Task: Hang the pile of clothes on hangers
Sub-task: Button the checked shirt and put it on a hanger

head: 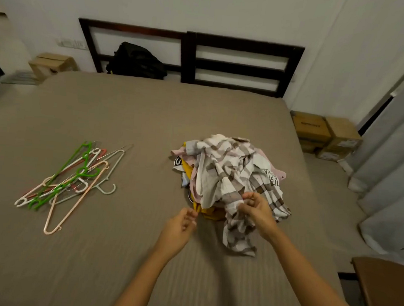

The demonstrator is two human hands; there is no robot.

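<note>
Step in hand: picking out the first garment. The pile of clothes [230, 176] sits toward the right edge of the bed [126, 113], with the hangers [73, 181] well apart near the left edge. The right hand [256, 212] pinches the checked shirt [236, 228] with curled fingers. The left hand [180, 226] is at the pile's near side, its fingers loosely curled; I cannot tell whether they hold cloth. The next move probably calls for lifting the shirt free, finding its collar and fetching a hanger.

Not much here can be read. A white cloth with big black letters [273, 179] sticks out on the right side of the messy pile of clothes [231, 164]. Folds bend the letters, so no word can be made out. On the pile's left side sits a round black and white badge [178, 161], too small to read. A brown cardboard box [310, 127] beside the grey-brown bed [126, 122] has a dark word on top, too blurry to read.
</note>
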